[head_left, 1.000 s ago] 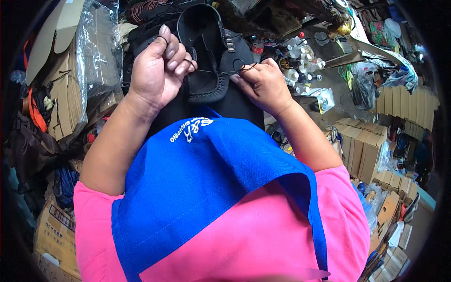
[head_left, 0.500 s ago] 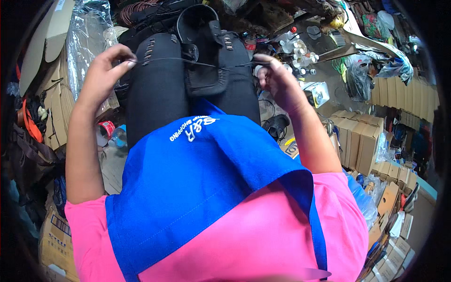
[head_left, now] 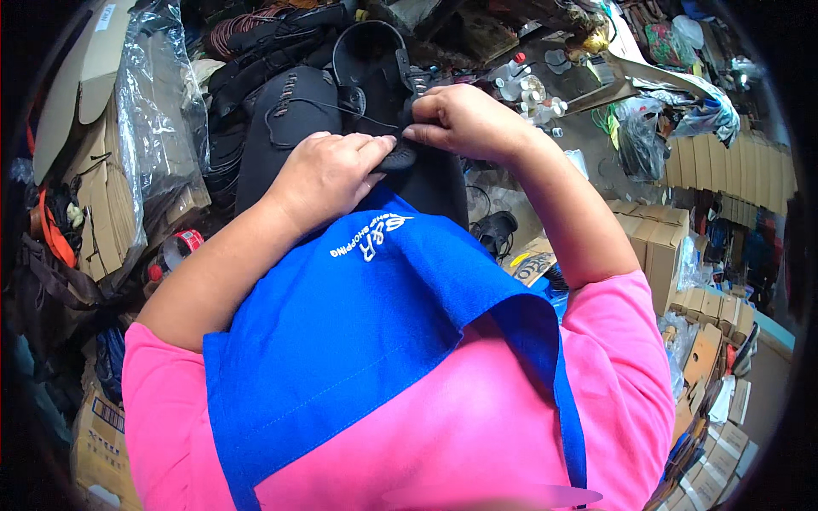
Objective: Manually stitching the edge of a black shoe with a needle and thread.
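A black sandal-like shoe [head_left: 372, 68] with a looped strap at its far end rests between my thighs, on dark trousers [head_left: 290, 89]. My left hand [head_left: 328, 175] is closed at its near end, fingers pressed together on the edge. Just to the right, my right hand [head_left: 469, 123] pinches thumb against forefinger beside the shoe; what lies between them is too small to make out. A thin black thread [head_left: 336, 106] loops over my left knee and runs to the shoe near my left fingertips. Both hands cover much of the shoe's near part.
Clear plastic sheeting [head_left: 162, 102] and flattened cardboard [head_left: 102, 204] stand at the left. Small bottles [head_left: 537, 98] sit on the floor beyond my right hand. Stacked cardboard boxes [head_left: 656, 247] line the right side. A blue apron [head_left: 341, 332] covers my front.
The hands were spread wide with the thread drawn taut between them. Both have come inward to the shoe, and the thread now lies slack in a loop.
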Available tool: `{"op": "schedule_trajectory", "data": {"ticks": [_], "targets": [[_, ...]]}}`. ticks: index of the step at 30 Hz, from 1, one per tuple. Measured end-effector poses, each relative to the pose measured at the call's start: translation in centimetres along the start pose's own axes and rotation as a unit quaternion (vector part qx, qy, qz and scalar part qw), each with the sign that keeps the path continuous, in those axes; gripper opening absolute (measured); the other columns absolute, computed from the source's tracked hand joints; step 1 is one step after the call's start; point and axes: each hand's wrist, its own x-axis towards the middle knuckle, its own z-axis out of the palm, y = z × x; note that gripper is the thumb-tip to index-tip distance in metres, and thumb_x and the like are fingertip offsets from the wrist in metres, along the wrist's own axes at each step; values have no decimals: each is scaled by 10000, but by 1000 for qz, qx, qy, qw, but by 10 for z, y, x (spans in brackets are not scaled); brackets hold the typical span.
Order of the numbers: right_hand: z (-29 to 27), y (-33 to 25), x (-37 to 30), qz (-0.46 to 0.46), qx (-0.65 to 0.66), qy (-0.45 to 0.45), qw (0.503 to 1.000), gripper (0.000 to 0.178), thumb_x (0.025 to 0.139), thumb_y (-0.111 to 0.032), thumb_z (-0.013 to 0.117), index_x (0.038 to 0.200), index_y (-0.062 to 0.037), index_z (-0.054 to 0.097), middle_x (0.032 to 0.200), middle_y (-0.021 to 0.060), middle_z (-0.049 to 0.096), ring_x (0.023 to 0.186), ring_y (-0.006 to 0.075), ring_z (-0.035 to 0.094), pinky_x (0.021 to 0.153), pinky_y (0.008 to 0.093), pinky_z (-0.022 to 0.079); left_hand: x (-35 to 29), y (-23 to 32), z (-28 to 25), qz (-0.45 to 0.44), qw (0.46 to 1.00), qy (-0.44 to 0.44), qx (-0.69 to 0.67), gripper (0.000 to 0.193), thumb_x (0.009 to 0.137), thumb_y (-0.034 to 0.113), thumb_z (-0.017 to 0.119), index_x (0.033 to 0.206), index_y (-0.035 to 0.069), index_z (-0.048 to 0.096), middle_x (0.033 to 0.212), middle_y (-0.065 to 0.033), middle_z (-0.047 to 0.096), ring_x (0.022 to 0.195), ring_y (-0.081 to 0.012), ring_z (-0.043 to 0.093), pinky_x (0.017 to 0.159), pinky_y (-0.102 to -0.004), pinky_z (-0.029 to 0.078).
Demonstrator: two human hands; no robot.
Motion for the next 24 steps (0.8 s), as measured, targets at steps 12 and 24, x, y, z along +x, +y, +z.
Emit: {"op": "schedule_trajectory", "data": {"ticks": [12, 24], "targets": [[-17, -5, -46, 50, 116, 48, 991, 282, 849, -207, 630, 721, 18, 519, 658, 122, 488, 635, 258, 515, 596, 375, 408, 7, -1, -20, -94, 986, -123, -65, 422, 755, 134, 699, 1150, 36, 589, 1044, -183, 653, 919, -324, 643, 823, -384, 505], [-2, -8, -32, 44, 26, 117, 992, 203, 800, -86, 655, 990, -132, 709, 846, 106, 601, 800, 283, 634, 705, 361, 517, 74, -62, -12, -16, 993, 19, -116, 239, 769, 169, 720, 948, 20, 664, 1011, -88, 596, 954, -237, 595, 857, -318, 456]]}}
